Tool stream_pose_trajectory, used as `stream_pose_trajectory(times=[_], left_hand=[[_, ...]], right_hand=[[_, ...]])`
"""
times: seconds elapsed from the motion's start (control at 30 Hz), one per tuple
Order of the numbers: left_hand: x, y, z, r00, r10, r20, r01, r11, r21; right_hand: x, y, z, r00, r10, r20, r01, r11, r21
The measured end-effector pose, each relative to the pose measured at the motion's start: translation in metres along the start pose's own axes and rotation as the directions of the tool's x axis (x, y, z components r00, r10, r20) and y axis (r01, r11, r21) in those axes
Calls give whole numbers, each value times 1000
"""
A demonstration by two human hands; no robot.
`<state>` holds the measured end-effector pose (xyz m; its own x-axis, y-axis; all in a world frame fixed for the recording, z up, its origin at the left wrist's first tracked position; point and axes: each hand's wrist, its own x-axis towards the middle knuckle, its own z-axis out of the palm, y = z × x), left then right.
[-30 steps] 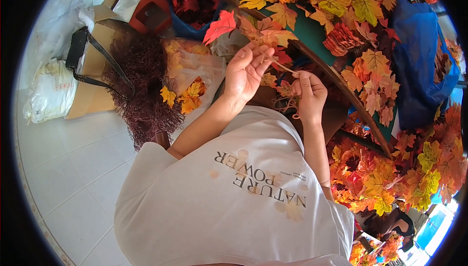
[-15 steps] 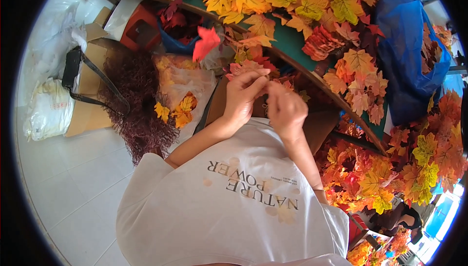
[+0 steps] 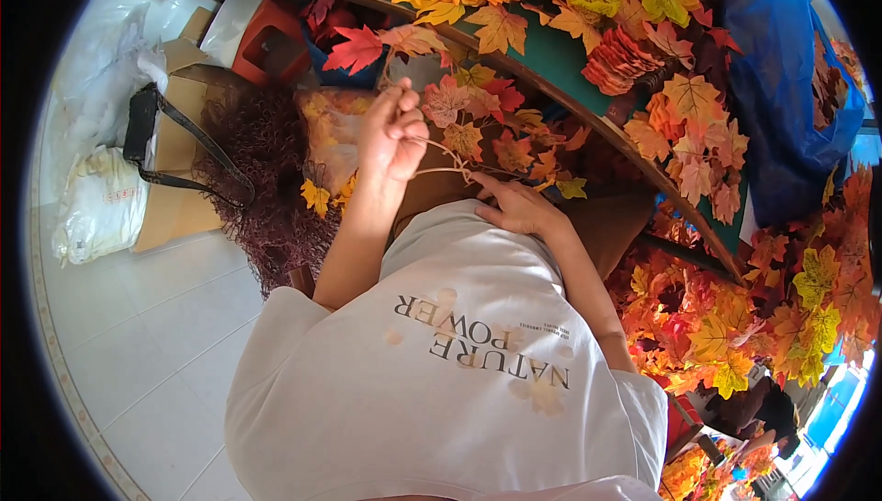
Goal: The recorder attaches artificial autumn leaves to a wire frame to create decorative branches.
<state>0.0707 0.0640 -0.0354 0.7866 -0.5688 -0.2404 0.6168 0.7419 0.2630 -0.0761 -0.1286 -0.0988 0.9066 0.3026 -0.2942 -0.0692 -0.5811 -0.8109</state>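
Observation:
My left hand (image 3: 393, 132) is raised over my lap with its fingers curled in on a thin brown stem (image 3: 447, 146). From it the stem bends in a loop toward my right hand (image 3: 521, 205), whose fingertips close on it low against my shirt. Artificial maple leaves in pink, red and orange (image 3: 464, 141) hang just beyond the loop; how they join the stem is partly hidden. A red leaf (image 3: 354, 49) and a pale orange leaf (image 3: 412, 39) stick out above my left hand.
A green table (image 3: 560, 60) with a wooden edge curves across ahead, piled with yellow and orange leaves. At the right are a blue bag (image 3: 772, 152) and more leaf bunches. To the left stand a cardboard box (image 3: 179, 198), dark red curly strands (image 3: 271, 180) and plastic bags.
My hands have moved apart: the left went left and up, the right came down toward my shirt. The stem loop now shows between them, and the red leaf has shifted left.

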Motion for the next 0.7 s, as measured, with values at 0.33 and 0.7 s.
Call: stream_pose_trajectory(times=[0.33,0.7], left_hand=[[-5,73,6,957,151,249,-177,981,86],[13,126,-58,912,389,127,-389,921,-21]], right_hand=[[-36,10,-17,957,260,-133,-291,871,-396],[-115,-18,-47,812,63,-581,-402,781,-477]])
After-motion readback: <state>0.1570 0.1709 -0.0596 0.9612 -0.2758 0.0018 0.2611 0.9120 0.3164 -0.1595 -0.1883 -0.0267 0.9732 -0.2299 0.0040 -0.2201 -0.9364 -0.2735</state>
